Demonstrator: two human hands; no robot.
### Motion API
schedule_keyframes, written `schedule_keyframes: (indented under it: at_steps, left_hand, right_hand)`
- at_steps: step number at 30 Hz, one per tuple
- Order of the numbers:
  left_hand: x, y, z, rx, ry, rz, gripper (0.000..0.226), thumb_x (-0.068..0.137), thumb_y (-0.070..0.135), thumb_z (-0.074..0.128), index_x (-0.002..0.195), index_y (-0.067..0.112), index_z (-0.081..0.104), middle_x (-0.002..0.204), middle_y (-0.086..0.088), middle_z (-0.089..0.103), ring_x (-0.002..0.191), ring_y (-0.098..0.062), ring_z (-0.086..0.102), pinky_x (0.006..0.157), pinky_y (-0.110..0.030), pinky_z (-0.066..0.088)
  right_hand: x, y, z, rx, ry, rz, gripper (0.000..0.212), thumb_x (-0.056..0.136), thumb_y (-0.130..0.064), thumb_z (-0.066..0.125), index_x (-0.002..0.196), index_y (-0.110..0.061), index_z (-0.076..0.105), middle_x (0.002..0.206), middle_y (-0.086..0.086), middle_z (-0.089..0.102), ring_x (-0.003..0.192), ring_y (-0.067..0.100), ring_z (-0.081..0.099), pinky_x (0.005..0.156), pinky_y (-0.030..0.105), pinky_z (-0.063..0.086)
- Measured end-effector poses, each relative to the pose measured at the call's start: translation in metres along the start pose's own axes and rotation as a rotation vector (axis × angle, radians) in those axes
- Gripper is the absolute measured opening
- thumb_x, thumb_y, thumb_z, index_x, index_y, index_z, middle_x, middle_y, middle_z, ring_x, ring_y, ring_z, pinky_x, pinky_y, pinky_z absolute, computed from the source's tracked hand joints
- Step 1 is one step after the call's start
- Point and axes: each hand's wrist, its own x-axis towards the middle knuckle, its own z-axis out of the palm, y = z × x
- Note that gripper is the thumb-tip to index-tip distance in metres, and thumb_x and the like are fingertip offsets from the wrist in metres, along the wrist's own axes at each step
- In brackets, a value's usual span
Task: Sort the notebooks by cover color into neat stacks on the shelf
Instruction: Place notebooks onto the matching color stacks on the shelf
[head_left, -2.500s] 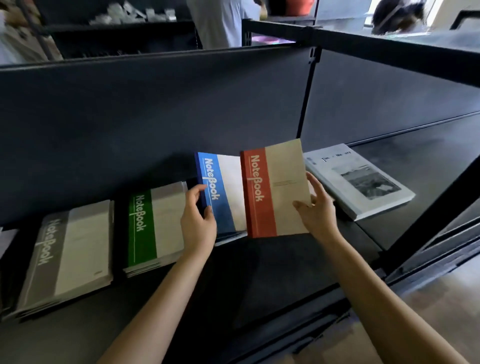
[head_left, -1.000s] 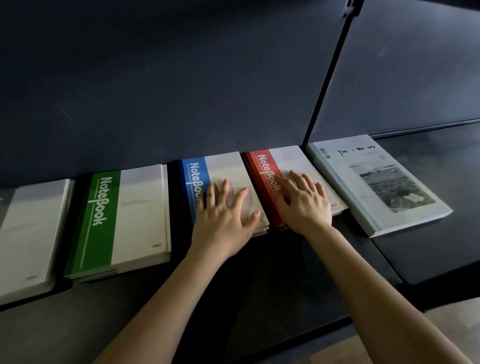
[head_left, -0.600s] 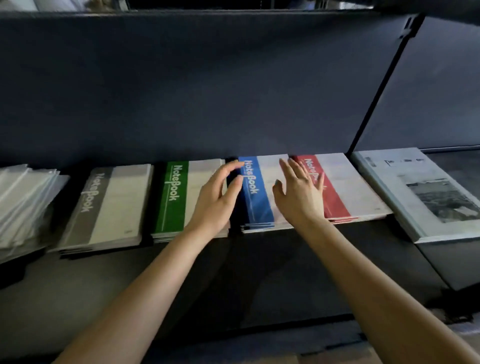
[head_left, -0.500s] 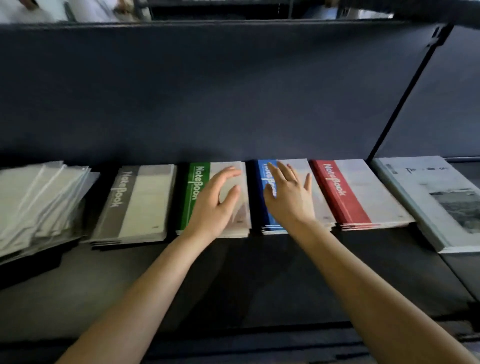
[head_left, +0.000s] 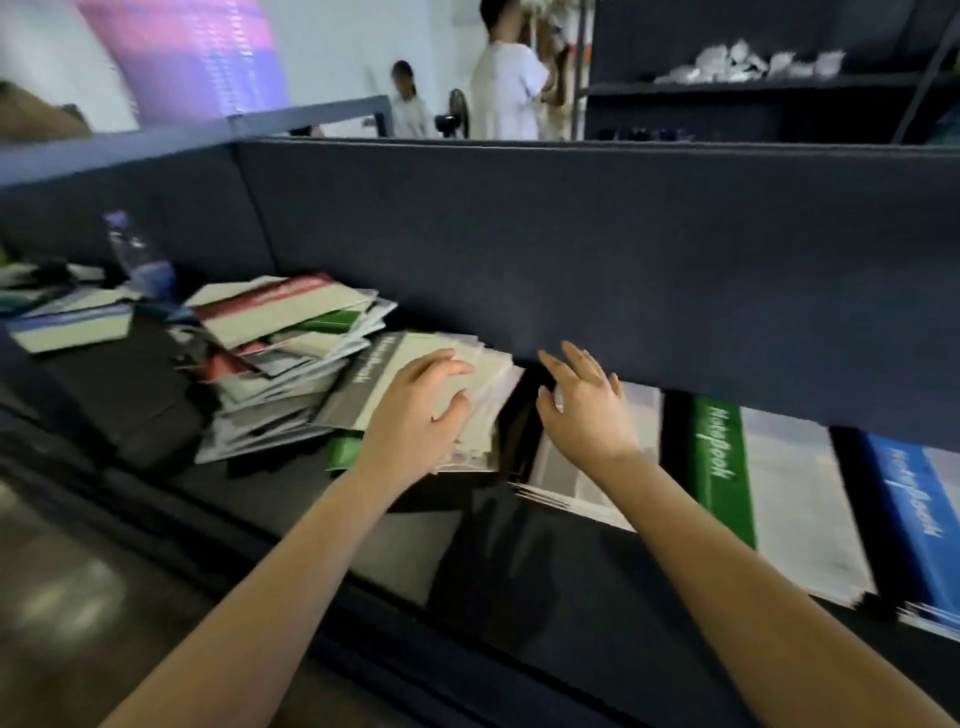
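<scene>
Gray notebook (head_left: 363, 387): "NoteBook", 9 o'clock.
Green notebook (head_left: 719, 457): "NoteBook", 4 o'clock.
Blue notebook (head_left: 909, 499): "NoteBook", blurred, 3 o'clock of green.

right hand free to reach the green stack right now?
Probably yes. The right hand is open and empty, just left of the green stack, whose cover lies bare.

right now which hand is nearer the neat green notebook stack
Right. The right hand hovers just left of the green notebook stack; the left hand rests farther left on a grey notebook atop the unsorted pile.
</scene>
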Motion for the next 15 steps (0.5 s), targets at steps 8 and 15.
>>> schedule_keyframes:
  at_steps: [8,15]
  left_hand:
    - [-0.008,-0.104,-0.063,0.113,-0.044,-0.215,0.032,0.093,0.023,0.055,0.125,0.025,0.056,0.14,0.005,0.047,0.131,-0.017,0.039,0.105,-0.034,0.034]
    - [0.008,-0.137,-0.055,0.108,-0.191,-0.289,0.047,0.095,0.031,0.053,0.139,0.022,0.041,0.143,-0.002,0.045,0.128,-0.023,0.045,0.103,-0.035,0.035]
  right_hand:
    - [0.037,-0.086,0.082,-0.028,-0.187,-0.06,0.054,0.101,-0.041,0.033,0.15,-0.02,0.026,0.161,0.004,0.009,0.147,0.027,0.007,0.118,0.042,0.017]
    - [0.049,-0.088,0.108,-0.031,-0.31,0.124,0.076,0.094,-0.062,0.033,0.153,-0.022,0.008,0.161,0.009,-0.005,0.148,0.022,-0.011,0.12,0.039,0.008]
